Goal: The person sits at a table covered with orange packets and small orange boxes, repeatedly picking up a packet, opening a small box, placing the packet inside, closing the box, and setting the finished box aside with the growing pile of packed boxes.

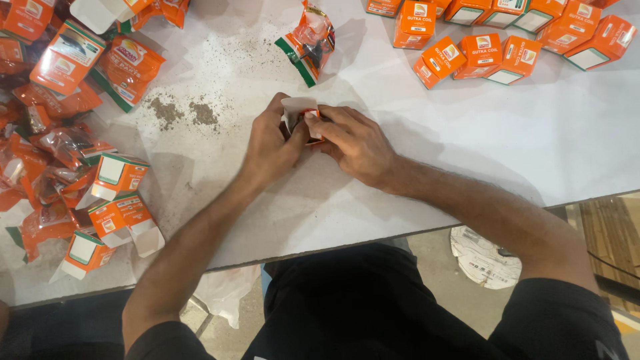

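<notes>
Your left hand (272, 143) and right hand (353, 141) close together on one small orange carton (303, 119), held just above the white table (507, 133) near its middle. Your left fingers wrap the carton's left side, with its pale flap standing open at the top; your right fingers press against its right side, so most of the carton is hidden between them. Beyond the carton, toward the far edge, lies a clear orange sachet (308, 41) with a green-and-white end. To its left, dark powder (183, 112) is scattered over the tabletop. At your far left sits a heap of open cartons and sachets (73, 133), several with flaps unfolded. At your far right, closed orange cartons (507, 33) stand in rows, well apart from your hands. Below the table edge, a crumpled paper (483, 257) lies on the floor.
</notes>
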A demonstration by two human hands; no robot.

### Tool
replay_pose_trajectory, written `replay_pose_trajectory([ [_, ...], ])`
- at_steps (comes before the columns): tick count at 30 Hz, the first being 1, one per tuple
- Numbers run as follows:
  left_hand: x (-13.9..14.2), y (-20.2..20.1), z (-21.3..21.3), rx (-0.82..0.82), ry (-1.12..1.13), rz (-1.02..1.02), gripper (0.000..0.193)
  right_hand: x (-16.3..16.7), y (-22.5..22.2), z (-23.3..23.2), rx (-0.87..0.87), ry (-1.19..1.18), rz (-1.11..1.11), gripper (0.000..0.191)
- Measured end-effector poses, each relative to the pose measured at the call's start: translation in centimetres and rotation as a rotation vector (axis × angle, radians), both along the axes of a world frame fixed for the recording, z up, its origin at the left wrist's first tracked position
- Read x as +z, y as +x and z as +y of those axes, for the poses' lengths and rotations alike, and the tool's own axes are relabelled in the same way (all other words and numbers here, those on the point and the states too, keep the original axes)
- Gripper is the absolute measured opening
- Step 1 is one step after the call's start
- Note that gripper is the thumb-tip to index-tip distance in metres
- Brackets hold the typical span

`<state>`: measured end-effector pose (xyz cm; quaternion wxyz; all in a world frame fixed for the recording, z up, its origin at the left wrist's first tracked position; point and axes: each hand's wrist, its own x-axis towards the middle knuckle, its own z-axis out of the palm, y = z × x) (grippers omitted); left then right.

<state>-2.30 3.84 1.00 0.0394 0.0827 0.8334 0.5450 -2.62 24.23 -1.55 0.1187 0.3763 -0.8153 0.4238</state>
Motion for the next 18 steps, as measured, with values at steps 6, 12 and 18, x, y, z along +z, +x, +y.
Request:
replay_pose_trajectory([
  [6, 0.9, -0.9, -2.4, -0.199, 0.731, -0.493, 0.038, 0.2, -0.2, -0.1, -0.005, 0.092, 0.054, 0.044],
  [12, 0.8, -1.0, -1.1, -0.084, 0.082, -0.371, 0.025, 0.4, 0.0, -0.3, -0.029, 0.086, 0.017, 0.036],
  [18, 0.2, 1.1, -1.3, -0.215, -0.126, 0.570, 0.035, -0.3, -0.1, 0.4, -0.038, 0.033, -0.105, 0.048],
])
